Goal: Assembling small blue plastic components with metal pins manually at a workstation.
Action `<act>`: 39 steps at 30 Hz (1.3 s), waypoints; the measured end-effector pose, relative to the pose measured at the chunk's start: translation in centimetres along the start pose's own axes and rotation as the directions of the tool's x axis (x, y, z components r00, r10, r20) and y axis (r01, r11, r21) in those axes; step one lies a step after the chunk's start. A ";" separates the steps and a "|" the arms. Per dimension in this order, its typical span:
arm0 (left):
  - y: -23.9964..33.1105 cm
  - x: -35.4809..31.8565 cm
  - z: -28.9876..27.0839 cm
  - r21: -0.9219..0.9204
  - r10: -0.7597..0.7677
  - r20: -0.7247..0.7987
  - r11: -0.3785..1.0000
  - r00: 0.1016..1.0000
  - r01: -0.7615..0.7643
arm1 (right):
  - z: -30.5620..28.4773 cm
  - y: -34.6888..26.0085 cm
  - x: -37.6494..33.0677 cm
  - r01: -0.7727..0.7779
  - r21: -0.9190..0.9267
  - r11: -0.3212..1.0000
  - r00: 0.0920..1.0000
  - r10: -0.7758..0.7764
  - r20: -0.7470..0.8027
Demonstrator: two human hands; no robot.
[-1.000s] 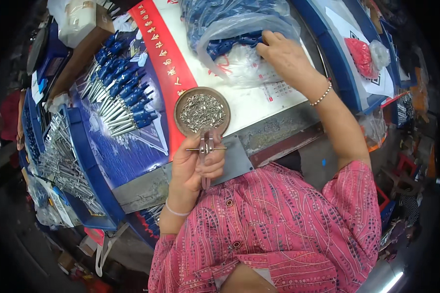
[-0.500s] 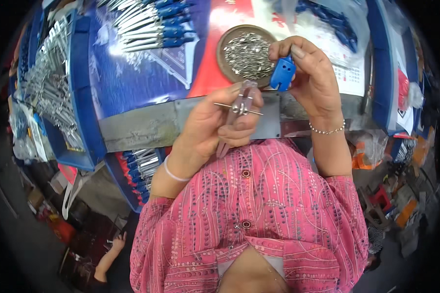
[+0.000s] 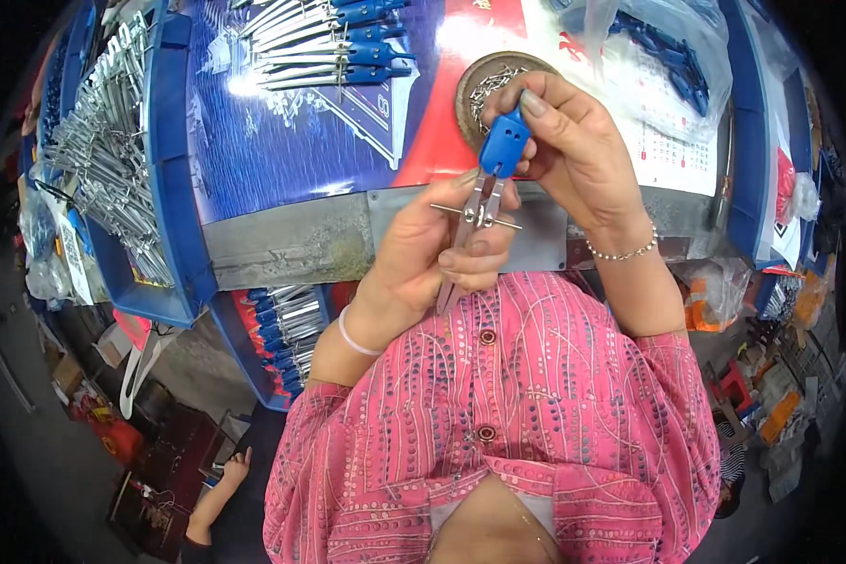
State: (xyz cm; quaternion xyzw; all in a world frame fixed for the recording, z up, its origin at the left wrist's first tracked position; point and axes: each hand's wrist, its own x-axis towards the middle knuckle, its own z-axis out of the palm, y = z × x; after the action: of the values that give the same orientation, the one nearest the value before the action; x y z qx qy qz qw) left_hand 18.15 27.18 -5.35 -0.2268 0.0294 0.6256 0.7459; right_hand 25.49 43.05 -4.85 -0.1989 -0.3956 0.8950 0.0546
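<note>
My left hand [image 3: 432, 246] is closed round a slim metal tool part [image 3: 479, 214], which tapers to a point toward my shirt. Its upper end splits into two prongs, and a thin pin sticks out crosswise on both sides. Between the thumb and fingers of my right hand [image 3: 578, 141] is a blue plastic cap [image 3: 505, 144] with two small holes and a notch in its lower end. The notched end meets the prongs; how far they reach inside cannot be seen. Behind my right fingers, a round bowl [image 3: 467, 120] of small metal pins is partly hidden.
White-bladed tools with blue ends [image 3: 371, 58] lie at the back left. A blue bin [image 3: 174, 141] of metal parts stands left, another blue tray [image 3: 240, 362] below the bench edge [image 3: 287, 249]. Back right, a clear bag [image 3: 705, 38] covers blue parts. Another person's hand [image 3: 235, 470] shows lower left.
My right hand has brought the blue cap down and left onto the prongs of the metal part. Before, the two were apart. The view has shifted slightly.
</note>
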 end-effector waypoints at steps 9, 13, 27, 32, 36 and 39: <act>-0.2 0.2 0.2 -0.090 0.034 0.013 0.995 0.999 -0.033 | 2.2 1.5 -0.8 0.126 -0.103 0.987 0.990 -0.131 -0.044; -0.4 0.1 -0.4 -0.041 0.034 0.054 0.999 0.998 -0.032 | 2.1 1.6 -0.9 0.160 -0.277 0.948 0.983 -0.178 -0.042; 0.0 0.9 -1.0 -0.146 -0.045 0.106 0.987 0.993 0.060 | 1.8 0.4 0.3 -0.014 -0.146 0.989 0.997 0.002 -0.081; -0.1 1.2 -0.4 -0.038 -0.014 0.098 0.999 0.995 0.018 | 1.8 0.1 0.4 0.012 -0.229 0.973 0.994 -0.037 -0.103; -0.5 1.2 0.3 0.169 0.152 -0.065 0.976 0.986 -0.139 | 2.5 -0.9 0.2 -0.005 -0.293 0.956 0.994 -0.028 -0.108; 0.0 1.2 0.0 0.089 0.122 -0.109 0.990 0.987 -0.112 | 2.0 -0.9 0.2 -0.078 -0.312 0.947 0.995 0.054 -0.084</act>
State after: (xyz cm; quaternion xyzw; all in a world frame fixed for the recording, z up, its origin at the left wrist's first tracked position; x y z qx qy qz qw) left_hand 18.41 28.31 -5.71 -0.2289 0.1110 0.6526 0.7138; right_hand 24.46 42.31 -3.08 -0.2512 -0.5239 0.8139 0.0068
